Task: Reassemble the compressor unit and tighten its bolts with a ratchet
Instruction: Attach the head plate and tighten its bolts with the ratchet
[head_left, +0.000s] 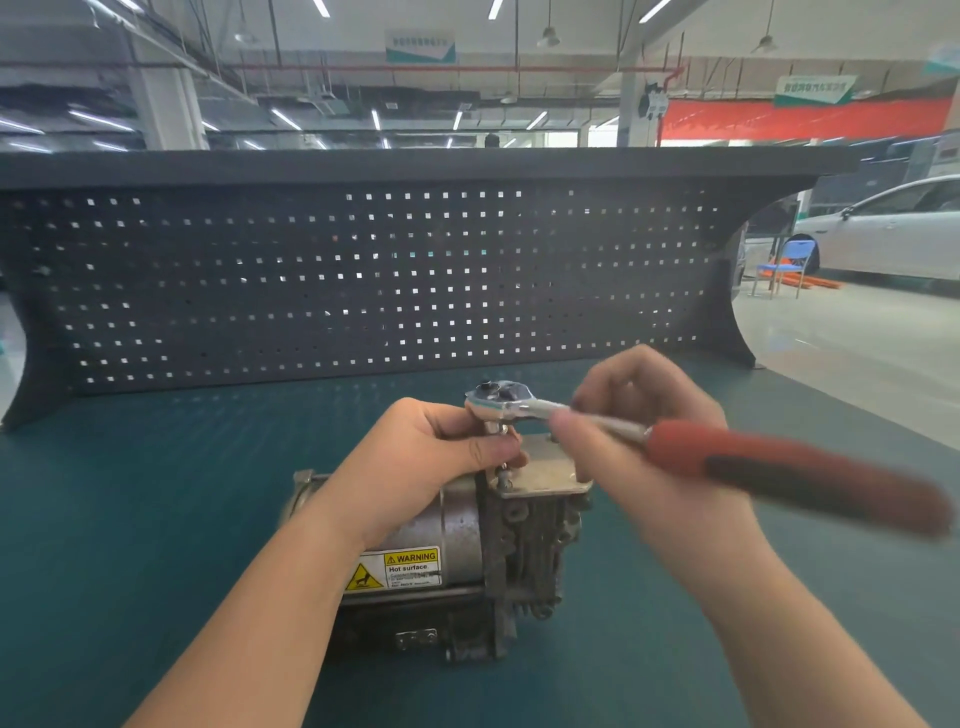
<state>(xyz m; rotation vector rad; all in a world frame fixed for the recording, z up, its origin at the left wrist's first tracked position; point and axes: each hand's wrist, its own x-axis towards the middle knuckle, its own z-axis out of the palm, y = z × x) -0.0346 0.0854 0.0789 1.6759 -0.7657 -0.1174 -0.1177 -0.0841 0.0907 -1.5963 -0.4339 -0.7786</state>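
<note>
- The left hand (415, 457) lies over the top of the grey metal compressor unit (452, 551), its fingers and thumb curled round the short socket stem under the ratchet's head, pinching it just above a small bolt (503, 474) at the edge of the unit's flat metal top plate (545, 470).
- The right hand (631, 447) sits at about 3 o'clock from the left hand and holds the chrome ratchet with the red and black handle (675, 447), fingers wrapped round the bare steel shank close to the head.
- The ratchet's round chrome head (496, 400) is at 12 o'clock of the left hand's thumb, directly above the bolt; the handle runs out toward 4 o'clock and is blurred.
- The compressor unit lies on its side on the teal-green matted desk (156, 519), near the middle of the view, its cylindrical body pointing to 9 o'clock and its finned, bolted end toward 3 o'clock.
- A yellow and white warning label (400, 569) reading "WARNING Hot surface" faces the camera on the cylinder's side.
- A dark perforated metal back panel (363, 280) stands upright along the desk's far edge at 12 o'clock.
- At 2 o'clock, beyond the desk, a white car (893, 228) and a blue chair (784, 267) stand on the pale workshop floor.
</note>
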